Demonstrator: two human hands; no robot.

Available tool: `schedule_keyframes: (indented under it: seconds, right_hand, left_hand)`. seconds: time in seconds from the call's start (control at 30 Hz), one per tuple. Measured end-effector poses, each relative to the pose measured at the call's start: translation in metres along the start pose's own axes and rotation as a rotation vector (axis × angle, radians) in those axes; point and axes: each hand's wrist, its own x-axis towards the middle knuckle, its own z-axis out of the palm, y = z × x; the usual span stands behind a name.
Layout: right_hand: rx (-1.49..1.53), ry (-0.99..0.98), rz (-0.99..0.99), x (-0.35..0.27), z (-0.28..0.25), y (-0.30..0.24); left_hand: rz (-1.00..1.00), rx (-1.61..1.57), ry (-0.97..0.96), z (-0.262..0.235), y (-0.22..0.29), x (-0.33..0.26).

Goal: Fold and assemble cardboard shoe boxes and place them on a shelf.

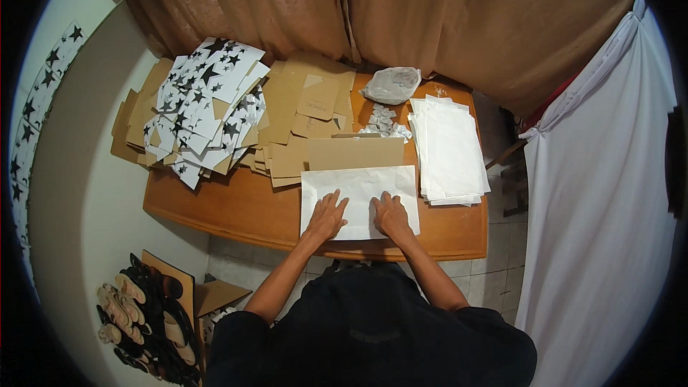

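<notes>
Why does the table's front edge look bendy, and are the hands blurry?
Head view: the wide fisheye lens probably bows the wooden table, and the picture's corners go black; head view again: the left hand and right hand look fairly sharp, without obvious motion blur.

The person's got on a loose-looking black short-sleeved cloth top (373,308), pretty much solid dark apart from a faint greyish mark (374,335) on the front that's too dim to make out. The roomy black left sleeve (240,337) and matching black right sleeve (498,330) stop around the elbows, leaving a slim bare left forearm (288,276), a slim bare right forearm (431,272) and both bare hands (326,218).
</notes>
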Motion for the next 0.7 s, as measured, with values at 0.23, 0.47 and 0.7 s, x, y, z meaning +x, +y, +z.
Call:
schedule_keyframes:
  seconds: [0.23, 0.47, 0.7]
  right_hand:
    - [-0.03, 0.07, -0.019, 0.006, 0.011, -0.004]
    - [-0.094, 0.049, 0.006, 0.018, 0.017, -0.004]
    - [-0.087, -0.058, 0.021, 0.03, 0.024, -0.002]
  left_hand:
    - [-0.152, 0.075, -0.151, 0.008, -0.006, 0.009]
    - [-0.135, 0.114, -0.12, 0.018, -0.011, 0.01]
    - [-0.09, 0.111, -0.113, 0.036, -0.021, 0.018]
